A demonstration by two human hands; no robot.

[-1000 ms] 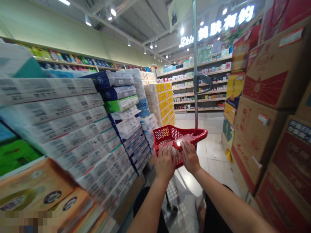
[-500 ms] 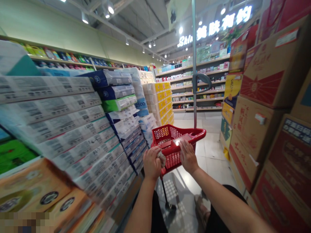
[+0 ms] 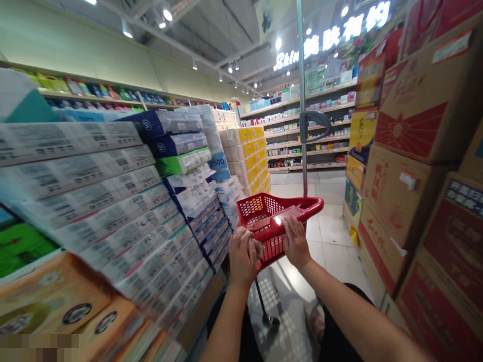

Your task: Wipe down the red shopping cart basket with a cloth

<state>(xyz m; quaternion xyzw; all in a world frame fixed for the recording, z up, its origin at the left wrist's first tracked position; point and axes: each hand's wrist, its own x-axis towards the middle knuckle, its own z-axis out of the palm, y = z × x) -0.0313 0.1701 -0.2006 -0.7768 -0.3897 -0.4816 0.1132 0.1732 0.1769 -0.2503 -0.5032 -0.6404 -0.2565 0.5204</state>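
Observation:
A red plastic shopping cart point(image 3: 277, 246) with perforated sides stands in front of me, its raised handle rim toward me. My left hand point(image 3: 242, 256) is closed at the left end of the handle, with a crumpled pale cloth point(image 3: 257, 247) bunched between thumb and fingers. My right hand point(image 3: 297, 245) bends its fingers over the handle, right of the flat panel point(image 3: 277, 219) that catches a bright glare. Its thumb side faces the left hand. The visible inside of the cart shows only its lattice walls; the bottom is partly hidden. A black caster point(image 3: 270, 320) touches the floor below.
Stacked tissue packs point(image 3: 113, 201) line the left side, with yellow-and-white packs point(image 3: 247, 161) farther on. Cardboard cartons point(image 3: 403, 201) rise close on the right. A metal pole point(image 3: 303, 100) with a grey loop stands beyond the cart. Stocked shelves point(image 3: 309, 130) cross the far end of the tiled aisle.
Both hands and the cart sit slightly farther right in view. The packs on the left have shifted left and the right-hand cartons look a little nearer. Both hands keep their places on the handle.

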